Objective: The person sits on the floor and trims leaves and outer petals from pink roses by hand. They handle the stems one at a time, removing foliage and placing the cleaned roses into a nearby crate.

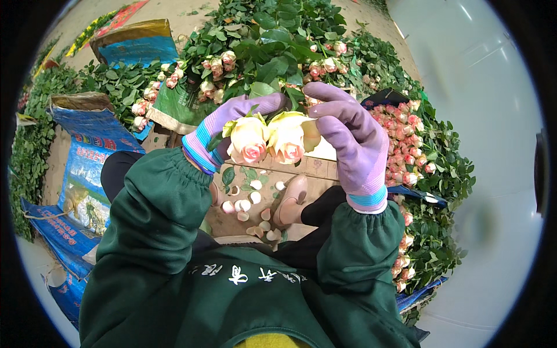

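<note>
My left hand (243,111), in a purple glove with a striped cuff, grips two cream roses with pink centres below their blooms. The left rose (248,138) and the right rose (287,139) sit side by side, facing me. Broad green leaves (272,69) rise behind them; the stems are hidden. On the right rose, an outer petal (311,134) stands away from the bloom, its edge between the fingertips of my gloved right hand (348,130). The other fingers of that hand are bent and spread.
Loose petals (243,205) lie on the floor between my shoes (290,198). Bundled pink roses (402,143) stand at the right, beside a pale smooth surface (487,174). Blue printed sacks (93,143) and more leafy stems (30,165) are on the left.
</note>
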`<control>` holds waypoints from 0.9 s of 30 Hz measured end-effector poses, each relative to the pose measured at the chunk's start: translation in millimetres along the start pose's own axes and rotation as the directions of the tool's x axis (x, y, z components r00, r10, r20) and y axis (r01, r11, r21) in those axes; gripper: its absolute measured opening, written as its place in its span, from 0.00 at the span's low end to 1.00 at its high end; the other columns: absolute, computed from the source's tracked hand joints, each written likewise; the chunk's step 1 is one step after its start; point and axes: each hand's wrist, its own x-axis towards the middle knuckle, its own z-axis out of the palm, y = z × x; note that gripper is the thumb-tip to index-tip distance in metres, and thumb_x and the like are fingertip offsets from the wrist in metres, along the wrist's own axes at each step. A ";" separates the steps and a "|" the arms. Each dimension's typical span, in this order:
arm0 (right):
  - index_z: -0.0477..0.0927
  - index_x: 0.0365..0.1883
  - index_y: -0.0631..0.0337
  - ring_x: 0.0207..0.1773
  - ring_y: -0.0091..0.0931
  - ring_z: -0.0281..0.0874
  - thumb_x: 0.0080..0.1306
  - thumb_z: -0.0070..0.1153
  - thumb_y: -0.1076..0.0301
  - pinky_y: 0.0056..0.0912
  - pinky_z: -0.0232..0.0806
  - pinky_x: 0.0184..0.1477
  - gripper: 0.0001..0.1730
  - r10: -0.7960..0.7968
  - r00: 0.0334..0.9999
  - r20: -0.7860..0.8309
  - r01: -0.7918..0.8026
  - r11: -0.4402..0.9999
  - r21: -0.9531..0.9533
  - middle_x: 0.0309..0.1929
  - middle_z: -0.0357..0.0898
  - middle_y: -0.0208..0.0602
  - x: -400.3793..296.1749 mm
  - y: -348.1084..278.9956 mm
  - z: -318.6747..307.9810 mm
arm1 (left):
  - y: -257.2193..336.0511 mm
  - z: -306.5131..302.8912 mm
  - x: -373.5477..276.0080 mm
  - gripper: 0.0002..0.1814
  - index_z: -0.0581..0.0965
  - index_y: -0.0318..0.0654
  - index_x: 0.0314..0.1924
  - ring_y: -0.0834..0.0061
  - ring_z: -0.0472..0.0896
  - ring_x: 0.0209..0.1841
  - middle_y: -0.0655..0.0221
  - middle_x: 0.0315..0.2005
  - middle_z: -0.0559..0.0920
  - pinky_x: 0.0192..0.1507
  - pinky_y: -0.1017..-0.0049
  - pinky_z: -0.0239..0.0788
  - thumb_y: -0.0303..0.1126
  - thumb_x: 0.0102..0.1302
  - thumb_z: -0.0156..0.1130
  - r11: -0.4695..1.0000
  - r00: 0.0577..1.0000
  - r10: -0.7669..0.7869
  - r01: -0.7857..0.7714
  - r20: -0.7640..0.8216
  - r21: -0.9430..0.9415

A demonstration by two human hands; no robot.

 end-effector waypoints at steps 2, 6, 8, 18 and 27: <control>0.77 0.33 0.69 0.46 0.21 0.70 0.57 0.51 0.77 0.21 0.64 0.46 0.07 -0.041 0.999 -0.017 0.041 0.999 -0.014 0.51 0.71 0.44 0.5 4.0 3.7 | -5.8 -9.7 0.1 0.21 0.64 0.31 0.57 0.78 0.75 0.47 0.66 0.48 0.75 0.49 0.78 0.69 0.31 0.67 0.48 0.996 0.999 0.038 -0.036 0.024 -0.077; 0.76 0.36 0.67 0.51 0.27 0.69 0.61 0.52 0.69 0.28 0.60 0.53 0.09 -0.158 0.985 -0.068 0.160 0.987 0.015 0.51 0.71 0.46 -3.9 17.5 4.8 | -13.2 -9.1 1.6 0.21 0.64 0.33 0.58 0.74 0.74 0.51 0.65 0.50 0.74 0.51 0.76 0.69 0.30 0.66 0.48 0.965 0.973 0.173 -0.136 0.153 -0.224; 0.76 0.38 0.66 0.53 0.30 0.68 0.64 0.50 0.68 0.33 0.59 0.55 0.10 -0.217 0.974 -0.068 0.219 0.976 0.012 0.52 0.70 0.49 -7.5 23.3 2.8 | -8.9 2.9 -2.8 0.20 0.65 0.35 0.58 0.77 0.74 0.50 0.67 0.50 0.74 0.50 0.77 0.69 0.29 0.66 0.48 0.972 0.963 0.234 -0.235 0.136 -0.012; 0.70 0.52 0.70 0.48 0.22 0.71 0.64 0.50 0.65 0.23 0.62 0.52 0.21 0.353 0.926 -0.136 -0.374 0.905 -0.202 0.47 0.75 0.38 -17.2 31.9 -26.1 | -46.2 -5.1 -9.7 0.19 0.74 0.30 0.46 0.79 0.78 0.40 0.67 0.39 0.80 0.43 0.76 0.70 0.34 0.57 0.62 0.868 0.941 0.152 0.020 -0.304 0.497; 0.76 0.42 0.67 0.34 0.20 0.73 0.56 0.60 0.60 0.24 0.66 0.38 0.21 0.538 0.834 -0.124 -0.499 0.831 0.244 0.34 0.79 0.32 -57.3 119.7 38.6 | -112.0 -14.3 -30.8 0.28 0.78 0.33 0.19 0.57 0.78 0.25 0.54 0.17 0.77 0.30 0.64 0.69 0.56 0.52 0.57 -0.208 0.867 0.136 0.497 -0.479 0.842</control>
